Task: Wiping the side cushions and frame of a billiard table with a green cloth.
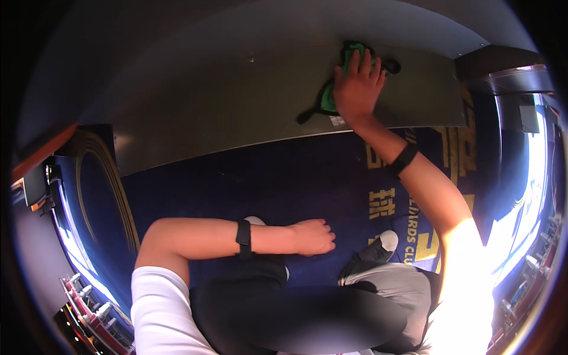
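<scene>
My right hand [358,89] reaches far forward and lies on a green cloth with black edging [328,97]. Its fingers are spread, pressing the cloth against a grey-green panel [225,109]. Dark strap-like ends of the cloth stick out on both sides, and a small white tag shows below it. Nearer my body, over the blue floor mat, my left hand [313,238] hangs with fingers curled in. Nothing shows in it, though the palm side is hidden. Each wrist wears a black band.
Dark boards frame the panel, with a ledge [520,77] at the right. A blue mat [189,183] with yellow lettering and curved lines covers the floor. My shoes [378,248] rest on it. Red racks with several grey fittings [94,313] stand at the lower left and right.
</scene>
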